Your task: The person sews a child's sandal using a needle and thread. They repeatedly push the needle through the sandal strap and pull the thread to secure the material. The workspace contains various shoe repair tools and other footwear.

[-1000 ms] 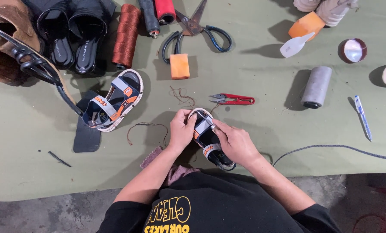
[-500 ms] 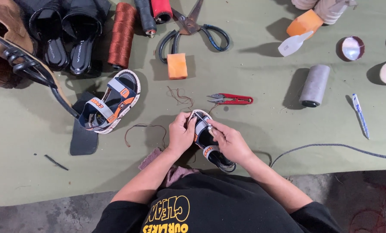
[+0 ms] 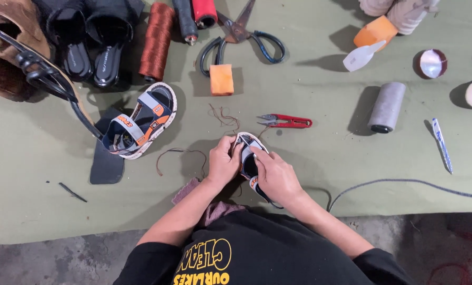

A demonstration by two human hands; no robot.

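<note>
Green cloth [image 3: 310, 174] on grey concrete floor [image 3: 62, 258].

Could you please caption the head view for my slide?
Both hands, left hand and right hand, grip a small sandal above the green mat.

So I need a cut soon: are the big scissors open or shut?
Shut: the big scissors lie flat on the green mat, loops nearly touching, blades together.

Between both hands — small sandal [image 3: 248, 153]; just behind it, thread snips [image 3: 286, 122]; matching sandal [image 3: 141, 121] off left — grey spool [image 3: 387, 107] well right; big scissors [image 3: 244, 34] farthest back.
</note>
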